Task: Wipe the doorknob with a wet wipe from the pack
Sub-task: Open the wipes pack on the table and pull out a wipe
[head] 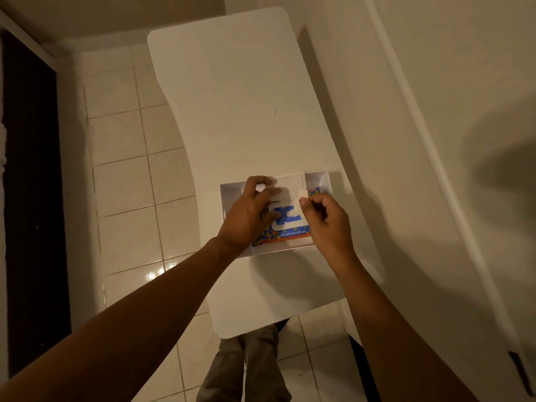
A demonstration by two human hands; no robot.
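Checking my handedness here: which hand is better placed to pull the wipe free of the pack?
Right hand: it already pinches the white wipe at the pack. Left hand is pressing the pack down, steadying it.

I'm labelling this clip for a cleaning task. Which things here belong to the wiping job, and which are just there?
Job:
wet wipe pack
wet wipe
left hand
right hand

Just there:
white tray holding the pack
white table
tiled floor

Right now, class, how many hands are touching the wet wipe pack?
2: the left hand rests on the pack, left side; the right hand pinches its flap at right.
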